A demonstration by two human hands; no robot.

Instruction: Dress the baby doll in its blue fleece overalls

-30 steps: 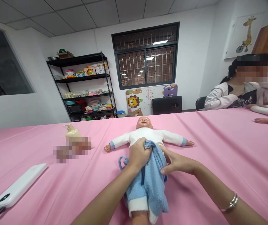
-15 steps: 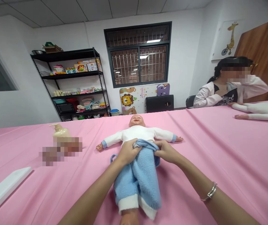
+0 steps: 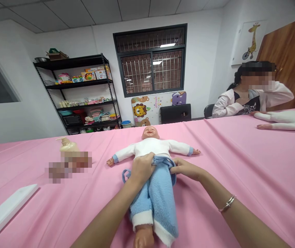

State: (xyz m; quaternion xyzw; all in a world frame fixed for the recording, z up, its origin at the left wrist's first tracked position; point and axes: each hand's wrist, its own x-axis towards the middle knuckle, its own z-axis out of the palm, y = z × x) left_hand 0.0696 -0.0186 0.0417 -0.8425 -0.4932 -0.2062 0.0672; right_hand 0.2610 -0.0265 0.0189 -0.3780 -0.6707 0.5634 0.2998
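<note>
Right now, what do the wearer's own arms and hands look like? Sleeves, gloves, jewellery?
Both forearms are bare, no sleeves in view. The left hand and right hand are ungloved, no rings visible. A thin silver bangle is on the right wrist; nothing on the left wrist.

The head-worn camera looks forward and down, close over the doll [image 3: 151, 146] on the table [image 3: 240, 165].

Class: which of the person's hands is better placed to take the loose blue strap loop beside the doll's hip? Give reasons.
Left, probably. The left hand grips the blue trousers at the waist, right beside the strap loop. The right hand holds the waist's far side, across the doll.
</note>
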